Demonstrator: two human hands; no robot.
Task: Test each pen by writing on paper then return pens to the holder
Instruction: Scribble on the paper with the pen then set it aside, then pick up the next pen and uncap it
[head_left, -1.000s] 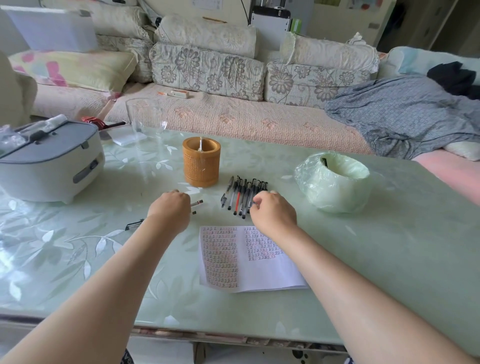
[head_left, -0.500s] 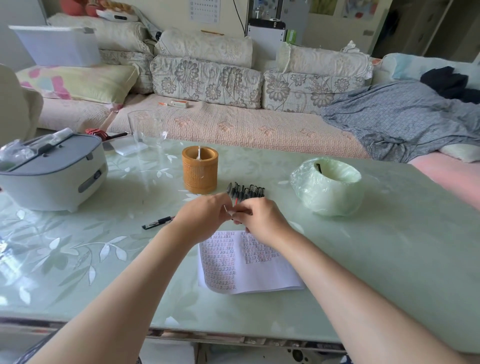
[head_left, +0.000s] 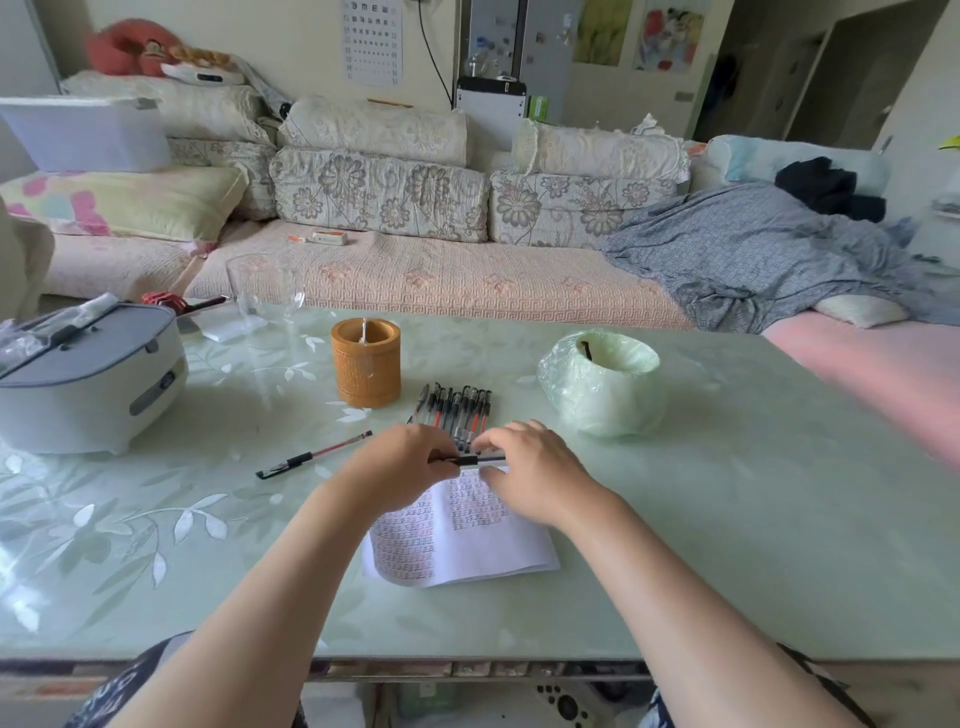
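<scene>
Just above the far edge of the paper (head_left: 467, 540), gripping 1 pen (head_left: 480, 459) crosswise with both hands: left hand (head_left: 400, 462) curling round its dark end, right hand (head_left: 530, 467) pinching its clear barrel in bent fingers. Hiding both pen tips behind the knuckles, so not showing whether a cap is on. Covering the near ends of the row of pens (head_left: 457, 410) with those same hands, making an exact count hard. Finding the paper's red and dark marks too small to read.

Working on a pale green glass-topped table (head_left: 727, 519) with a leaf pattern, facing a sofa (head_left: 415, 280) piled with floral cushions and a grey blanket (head_left: 753, 249). Seeing 1 loose pen (head_left: 311, 457) lying slantwise left of the hands, well apart from the row.

Finding the wooden holder (head_left: 367, 364) standing upright just behind and left of the row, showing only 1 thin pale stick inside. Seeing a bag-lined bowl (head_left: 602, 384) right of the row, contents unclear, and a closed grey appliance (head_left: 88, 374) at far left.
</scene>
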